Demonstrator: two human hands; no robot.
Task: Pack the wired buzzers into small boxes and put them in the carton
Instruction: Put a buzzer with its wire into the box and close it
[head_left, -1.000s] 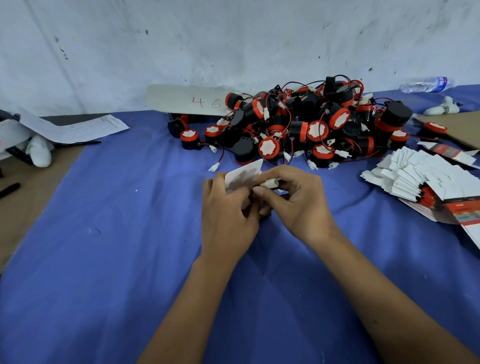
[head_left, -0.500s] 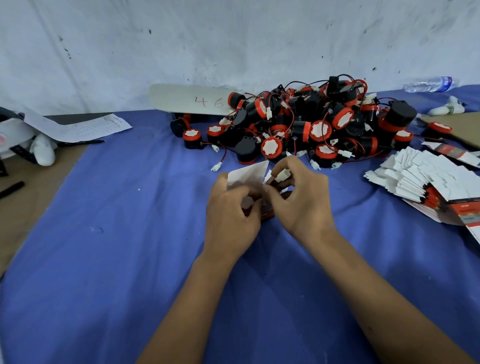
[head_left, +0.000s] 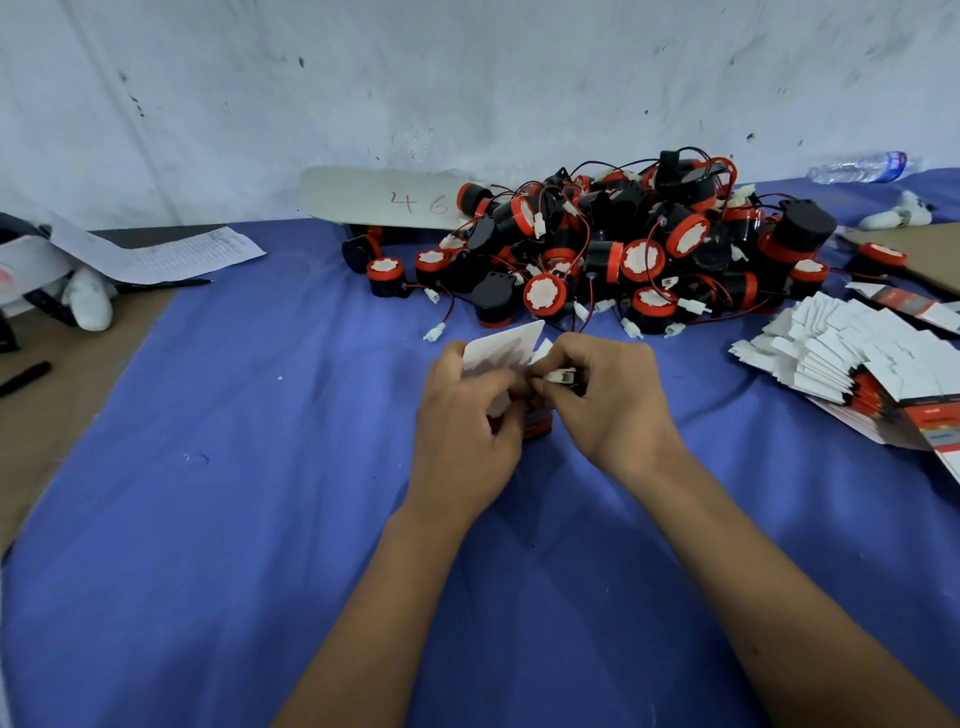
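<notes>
Centre frame: left hand (head_left: 462, 415) grips small box (head_left: 506, 353), open white flap up, pointing toward the buzzer pile (head_left: 613, 249) upper centre. Right hand (head_left: 608, 395) pinches white wire connector (head_left: 561, 375) at the box mouth, long axis left-right; right is the nearer hand. Buzzer itself hidden. Card (head_left: 384, 200) behind reads "46"; flat boxes' (head_left: 852, 358) print unreadable

A small box (head_left: 524, 395) with red sides and an open white flap sits between the two hands, just in front of the big pile of buzzers (head_left: 613, 254). The buzzers are round, black and red with white tops (thin red and black wires tangle everywhere). Flat unfolded boxes (head_left: 852, 358) lie fanned out right of the pile.
</notes>
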